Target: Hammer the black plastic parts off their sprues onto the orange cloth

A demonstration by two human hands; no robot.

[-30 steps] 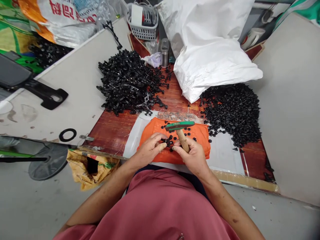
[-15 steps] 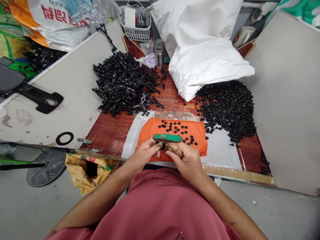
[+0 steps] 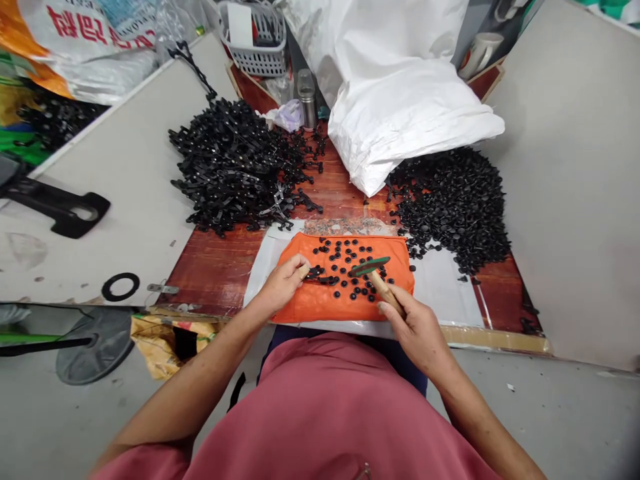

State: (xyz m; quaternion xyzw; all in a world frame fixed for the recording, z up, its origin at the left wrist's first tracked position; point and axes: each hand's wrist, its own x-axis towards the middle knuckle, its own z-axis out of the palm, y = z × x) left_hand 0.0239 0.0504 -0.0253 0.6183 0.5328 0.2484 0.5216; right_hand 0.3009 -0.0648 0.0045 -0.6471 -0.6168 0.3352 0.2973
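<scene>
Head view: hammer [image 3: 382, 286] juts forward-left from the right hand [image 3: 418, 328].

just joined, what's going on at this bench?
A person works at an orange cloth. The left hand holds a black part; the right hand grips a green-headed hammer by its wooden handle. Small black round pieces are spread over the cloth. A heap of black linked parts lies to the left, a heap of small black pieces to the right.
</scene>
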